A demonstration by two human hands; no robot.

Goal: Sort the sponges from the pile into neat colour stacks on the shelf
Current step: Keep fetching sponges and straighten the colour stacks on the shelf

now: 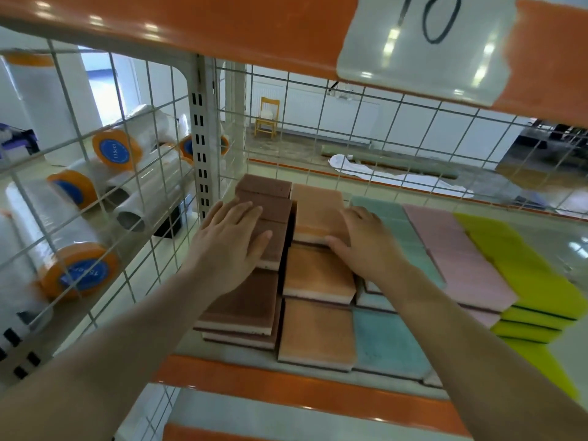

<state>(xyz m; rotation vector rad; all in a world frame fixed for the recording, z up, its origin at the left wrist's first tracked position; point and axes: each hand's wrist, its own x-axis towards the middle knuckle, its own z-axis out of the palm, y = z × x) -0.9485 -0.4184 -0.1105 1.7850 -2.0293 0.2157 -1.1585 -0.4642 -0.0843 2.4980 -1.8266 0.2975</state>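
Observation:
Sponges lie in colour rows on the shelf: brown sponges at the left, then orange sponges, teal sponges, pink sponges and yellow-green sponges at the right. My left hand rests flat, fingers straight, on the top of a brown stack in the middle of its row. My right hand lies on the far orange stack, its thumb against the stack's near edge and its fingers spread over the top towards the teal row.
A wire grid walls the shelf on the left and at the back. Behind the left grid lie rolls of clear film with orange caps. An orange beam with a white label hangs overhead. The floor beyond holds a yellow chair.

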